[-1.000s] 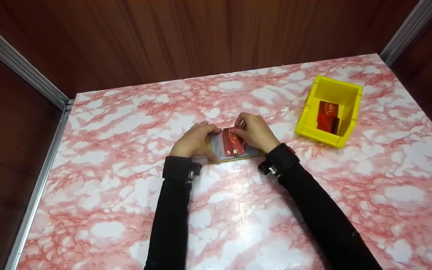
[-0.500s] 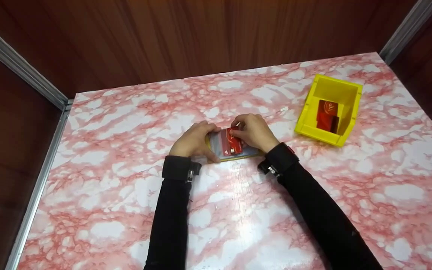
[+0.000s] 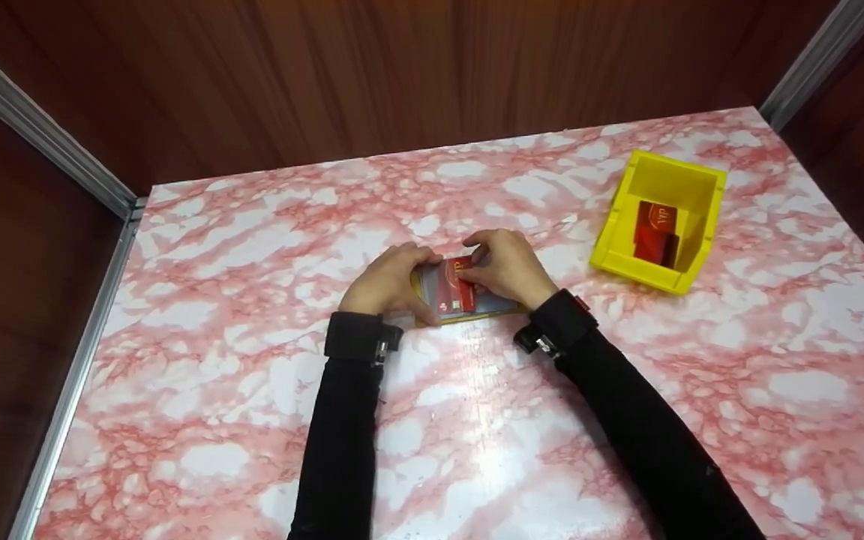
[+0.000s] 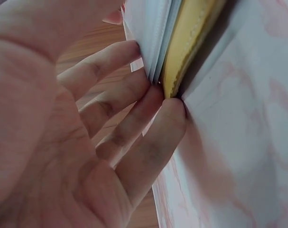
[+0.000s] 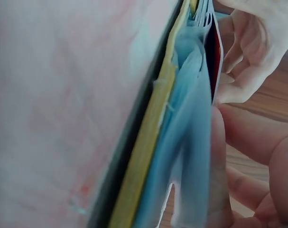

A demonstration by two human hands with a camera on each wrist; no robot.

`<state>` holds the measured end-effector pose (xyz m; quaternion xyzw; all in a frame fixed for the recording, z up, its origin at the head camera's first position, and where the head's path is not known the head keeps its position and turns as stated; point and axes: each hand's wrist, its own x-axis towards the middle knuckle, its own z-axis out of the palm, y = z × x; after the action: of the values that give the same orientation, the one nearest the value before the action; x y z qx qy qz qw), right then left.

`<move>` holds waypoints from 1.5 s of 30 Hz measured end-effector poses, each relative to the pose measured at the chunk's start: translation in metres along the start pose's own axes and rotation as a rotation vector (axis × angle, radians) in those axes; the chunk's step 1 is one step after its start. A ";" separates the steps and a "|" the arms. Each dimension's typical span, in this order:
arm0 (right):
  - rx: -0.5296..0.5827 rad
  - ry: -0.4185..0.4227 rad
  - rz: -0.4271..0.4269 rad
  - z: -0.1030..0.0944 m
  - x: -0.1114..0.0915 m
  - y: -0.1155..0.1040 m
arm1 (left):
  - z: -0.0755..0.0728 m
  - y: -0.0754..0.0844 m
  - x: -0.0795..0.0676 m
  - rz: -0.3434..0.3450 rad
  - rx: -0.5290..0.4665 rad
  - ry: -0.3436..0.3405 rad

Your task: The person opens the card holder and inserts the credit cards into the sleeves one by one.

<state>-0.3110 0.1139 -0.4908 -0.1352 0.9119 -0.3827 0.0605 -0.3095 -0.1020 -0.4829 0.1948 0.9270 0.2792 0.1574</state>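
Note:
A small card holder with a yellow cover and clear plastic sleeves lies on the table. My left hand grips its left end, thumb at the near edge and fingers at the far edge. In the left wrist view, fingertips press the ends of the yellow cover and the stacked sleeves. My right hand pinches a red card whose left part looks paler under the clear plastic. The right wrist view shows loose sleeves bulging up from the yellow cover edge.
To the right, a yellow bin holds more red cards. The table has a pink and white marbled top. Dark wood-grain panels stand behind it and at both sides.
The red card has slid left, and more of its left part lies under the clear plastic. The right hand's fingertips shifted slightly left with it. My left hand has stayed in place.

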 end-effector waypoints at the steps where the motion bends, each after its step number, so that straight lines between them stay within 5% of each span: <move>1: 0.005 -0.002 -0.006 0.001 0.000 -0.002 | 0.000 0.000 0.000 0.001 0.001 0.003; 15: -0.136 -0.080 -0.069 0.004 -0.012 -0.023 | -0.001 -0.001 0.003 0.052 0.030 0.014; 27: -0.221 -0.135 -0.122 0.006 -0.014 -0.025 | 0.000 -0.002 0.004 0.017 0.030 -0.007; 32: -0.167 -0.158 -0.147 0.005 -0.015 -0.025 | 0.001 -0.003 0.004 0.013 0.016 -0.004; 38: 0.022 -0.307 -0.222 0.017 -0.020 -0.036 | 0.003 -0.003 0.008 0.030 0.041 -0.003; 45: -0.021 -0.259 -0.223 0.013 -0.025 -0.046 | 0.002 -0.003 0.005 0.028 0.069 0.000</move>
<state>-0.2747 0.0818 -0.4669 -0.2845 0.8798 -0.3569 0.1332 -0.3137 -0.1014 -0.4874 0.2133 0.9332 0.2492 0.1468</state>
